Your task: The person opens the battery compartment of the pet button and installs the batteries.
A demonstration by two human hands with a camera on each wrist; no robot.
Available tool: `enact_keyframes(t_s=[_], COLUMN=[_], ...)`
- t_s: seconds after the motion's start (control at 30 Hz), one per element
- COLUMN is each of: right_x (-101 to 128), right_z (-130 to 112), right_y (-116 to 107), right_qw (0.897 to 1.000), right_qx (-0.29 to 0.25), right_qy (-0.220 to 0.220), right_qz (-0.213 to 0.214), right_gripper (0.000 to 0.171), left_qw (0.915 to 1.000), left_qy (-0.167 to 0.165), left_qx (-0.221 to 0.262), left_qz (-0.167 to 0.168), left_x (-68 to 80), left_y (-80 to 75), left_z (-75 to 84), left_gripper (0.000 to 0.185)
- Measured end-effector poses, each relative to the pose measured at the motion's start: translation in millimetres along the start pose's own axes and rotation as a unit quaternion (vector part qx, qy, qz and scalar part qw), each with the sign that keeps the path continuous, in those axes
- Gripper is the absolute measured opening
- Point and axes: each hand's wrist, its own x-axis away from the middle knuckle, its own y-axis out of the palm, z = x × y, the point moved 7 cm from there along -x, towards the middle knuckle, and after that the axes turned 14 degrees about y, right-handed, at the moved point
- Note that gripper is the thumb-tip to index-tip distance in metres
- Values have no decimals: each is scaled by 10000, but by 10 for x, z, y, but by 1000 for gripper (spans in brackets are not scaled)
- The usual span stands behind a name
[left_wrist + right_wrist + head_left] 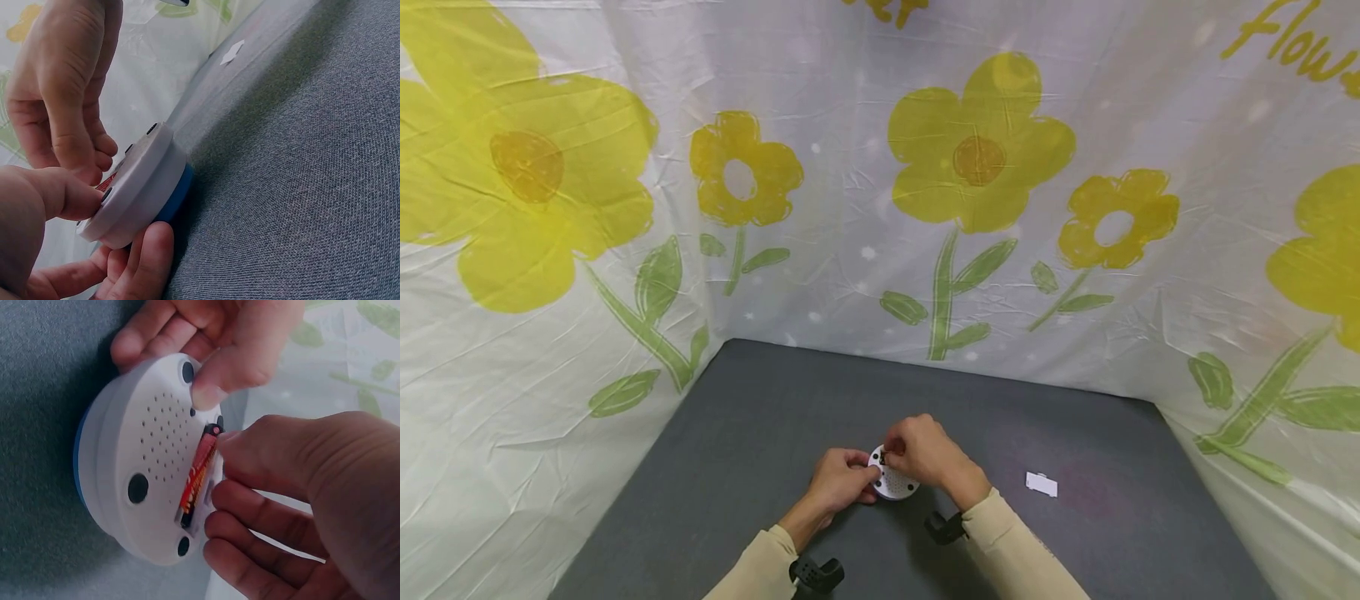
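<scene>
One red battery [197,475] lies in the white round device's [147,462] open compartment.

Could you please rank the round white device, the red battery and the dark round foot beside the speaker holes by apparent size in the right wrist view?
1. Round white device
2. Red battery
3. Dark round foot

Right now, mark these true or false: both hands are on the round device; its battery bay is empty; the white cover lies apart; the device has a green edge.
1. Both hands are on the round white device. True: left hand, right hand.
2. Its bay is empty. False: a red battery sits in it.
3. The small white cover lies apart on the grey table. True.
4. The edge is green. False: blue.
</scene>
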Motion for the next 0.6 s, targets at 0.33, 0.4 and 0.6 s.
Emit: enact_keyframes(t_s=[0.33,0.4,0.6], right_x=[-7,-11,-25], right_z=[115,132,162], right_y=[-60,-50,1], right_qw=[9970,9959,9920], right_qx=[-165,-179,36], right_qy=[748,887,1262], right_qz=[101,76,67], right_gripper=[26,32,36], left_qw=[10000,10000,10000], left_qy=[68,56,25], left_qx=[64,56,10], left_qz=[15,14,10], left_x=[-8,-9,1], left_y=[4,4,0], left_z=[-13,-15,2], left_gripper=[30,30,30])
